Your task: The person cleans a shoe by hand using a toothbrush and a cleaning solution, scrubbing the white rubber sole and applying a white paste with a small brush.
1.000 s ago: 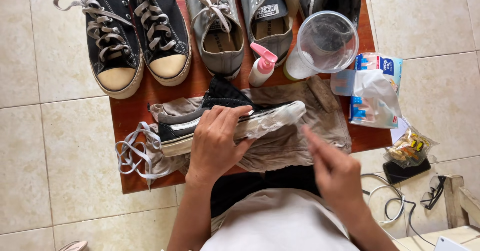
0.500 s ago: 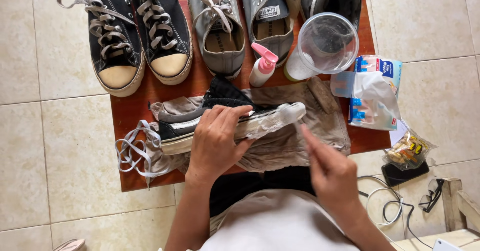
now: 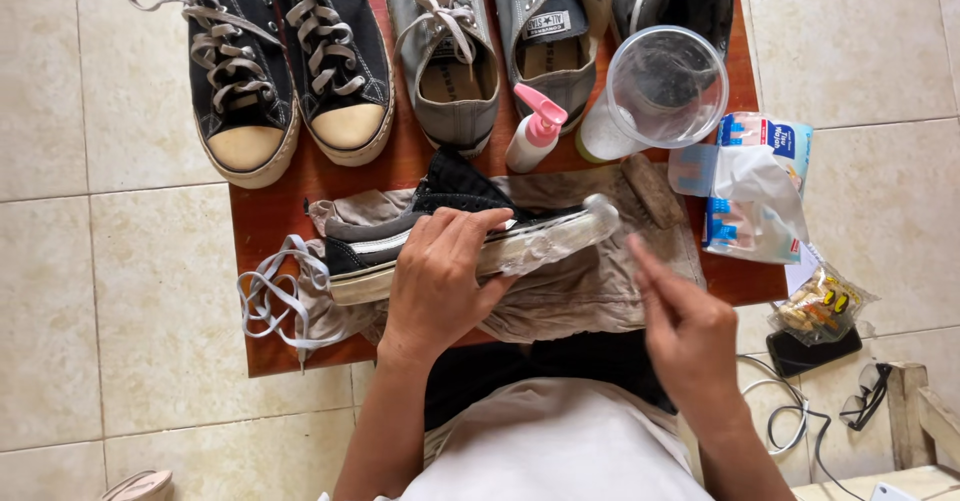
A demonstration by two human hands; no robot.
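While the left hand (image 3: 437, 279) grips a black shoe (image 3: 400, 236) lying sideways on a rag (image 3: 580, 296) atop the table (image 3: 275, 216), fingers wrapped over its sole, the right hand (image 3: 685, 326) hovers nearby w/ fingers pressed together, holding nothing.

Your way across the back of the table (image 3: 280, 341) is blocked by a row of shoes (image 3: 340, 61), with a pump bottle (image 3: 533, 129) and a clear cup (image 3: 665, 86) standing just in front of them. The middle is taken up by the sneaker (image 3: 400, 246) lying on the cloth (image 3: 590, 296), with loose laces (image 3: 268, 296) spilling over the left edge and a wipes pack (image 3: 755, 191) crowding the right edge. You can pass over the bare wood at the front left corner, or through the gap between your right hand (image 3: 690, 336) and the sneaker's sole.
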